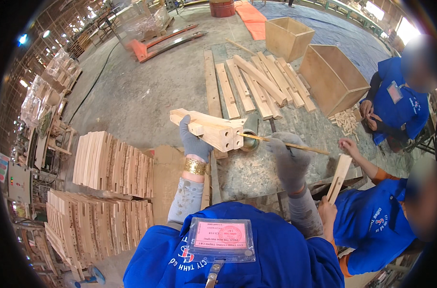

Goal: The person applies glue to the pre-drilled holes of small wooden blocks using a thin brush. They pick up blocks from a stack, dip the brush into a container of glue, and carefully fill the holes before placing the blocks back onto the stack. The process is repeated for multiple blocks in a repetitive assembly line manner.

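A shaped wooden part (209, 127) with small holes in its end is gripped by the left hand (193, 140), which is gloved in grey and closed around the part from below. A thin wooden stick (289, 143) is held in the right hand (288, 161), also gloved and closed on it; the tip of the stick is pointed into a small dark can (250, 133) that is placed just right of the wooden part, on the concrete floor. Far behind these things, a row of loose wooden slats (257, 84) is laid out, and two open wooden boxes (324, 67) are seen to the far right. On the near left, stacks of flat curved wooden pieces (110, 165) are piled. To the right, two other persons in blue clothes are seated; a slotted wooden piece (339, 176) is held up by the nearer one. An orange pallet jack (163, 42) is parked far away on the left
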Tool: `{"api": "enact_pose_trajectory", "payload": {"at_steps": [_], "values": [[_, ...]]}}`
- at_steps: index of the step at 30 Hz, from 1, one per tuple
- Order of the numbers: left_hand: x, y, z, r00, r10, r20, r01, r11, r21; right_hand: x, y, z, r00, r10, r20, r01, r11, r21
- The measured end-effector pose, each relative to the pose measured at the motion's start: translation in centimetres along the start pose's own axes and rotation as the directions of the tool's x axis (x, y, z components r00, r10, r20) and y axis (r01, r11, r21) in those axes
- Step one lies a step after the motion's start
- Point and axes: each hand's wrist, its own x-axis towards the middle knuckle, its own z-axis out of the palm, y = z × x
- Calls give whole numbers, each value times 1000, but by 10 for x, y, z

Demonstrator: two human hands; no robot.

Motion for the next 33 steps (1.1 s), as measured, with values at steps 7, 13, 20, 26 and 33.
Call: {"api": "enact_pose_trajectory", "payload": {"at_steps": [7,13,20,26,33], "values": [[-3,0,2,999,-20,26,21,1000,-8,6,-10,-4,994,20,111,-9,995,-103],[-1,2,5,1000,7,15,-7,1000,8,6,-9,2,999,41,24,-41,999,-13],[2,4,10,1000,31,-2,-31,999,18,3,-7,-4,984,170,-47,-168,984,53],[5,6,8,1000,26,8,-26,999,20,17,-5,-18,844,439,-307,-360,890,282],[7,9,5,997,76,6,-76,995,68,-27,112,-5,888,402,225,-190,764,-617]]}}
